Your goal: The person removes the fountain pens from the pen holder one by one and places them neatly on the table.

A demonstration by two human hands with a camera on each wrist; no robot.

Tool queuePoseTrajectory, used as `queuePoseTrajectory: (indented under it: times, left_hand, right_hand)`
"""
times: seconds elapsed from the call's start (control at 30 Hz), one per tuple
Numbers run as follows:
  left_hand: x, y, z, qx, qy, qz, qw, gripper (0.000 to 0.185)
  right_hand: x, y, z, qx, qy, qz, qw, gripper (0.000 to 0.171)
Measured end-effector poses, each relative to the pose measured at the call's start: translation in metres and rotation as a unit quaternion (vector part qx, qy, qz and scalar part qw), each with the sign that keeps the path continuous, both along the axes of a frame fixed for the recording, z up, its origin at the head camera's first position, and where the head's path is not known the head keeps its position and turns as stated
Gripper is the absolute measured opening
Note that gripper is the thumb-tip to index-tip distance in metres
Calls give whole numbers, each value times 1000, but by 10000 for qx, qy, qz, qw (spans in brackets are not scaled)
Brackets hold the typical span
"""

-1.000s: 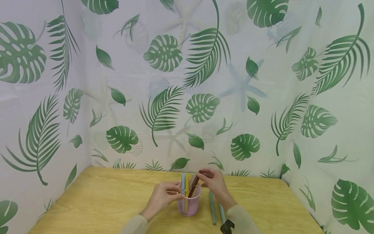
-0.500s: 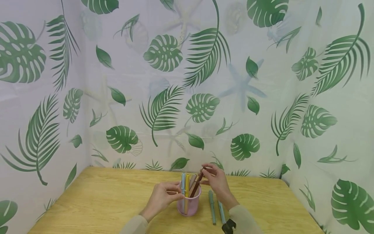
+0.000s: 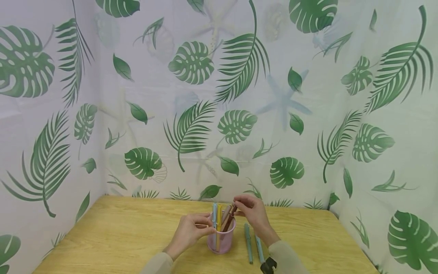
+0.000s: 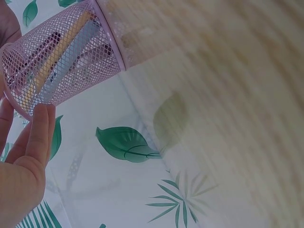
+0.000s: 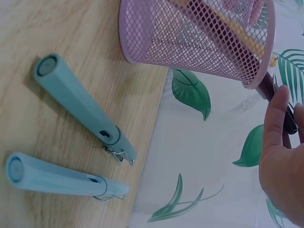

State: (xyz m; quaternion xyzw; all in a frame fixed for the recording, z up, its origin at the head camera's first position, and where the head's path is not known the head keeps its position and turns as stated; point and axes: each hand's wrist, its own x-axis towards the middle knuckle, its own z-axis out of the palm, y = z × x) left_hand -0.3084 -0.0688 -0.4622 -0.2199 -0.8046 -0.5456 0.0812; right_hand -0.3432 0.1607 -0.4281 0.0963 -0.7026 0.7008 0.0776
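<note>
A pink mesh pen holder [image 3: 224, 243] stands upright on the table, with several pens in it. Among them are a light blue pen [image 3: 214, 219], a yellow pen [image 3: 219, 217] and a brownish pen [image 3: 226, 213]. At the holder's left side, my left hand [image 3: 191, 230] holds its rim between thumb and fingers, as the left wrist view also shows. My right hand [image 3: 254, 214] pinches the upper end of a dark red-brown pen [image 5: 267, 86], which leans in the holder with its lower part inside the mesh.
On the wooden table [image 3: 113, 236], a green pen [image 3: 248, 243] and a light blue-green pen [image 5: 61, 178] lie right of the holder, near my right forearm. A leaf-patterned curtain [image 3: 239, 160] borders the table at the back and sides.
My right hand first rose slightly with the red-brown pen, then came down a little with it. My left hand and the holder have stayed in place.
</note>
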Motion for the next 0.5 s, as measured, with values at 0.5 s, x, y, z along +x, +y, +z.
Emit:
queuePoseTrajectory:
  times: [0.5]
  left_hand:
    - [1, 1, 2, 6, -73, 45, 10000, 15]
  right_hand:
    - [-1, 2, 0, 146, 167, -45, 9997, 30]
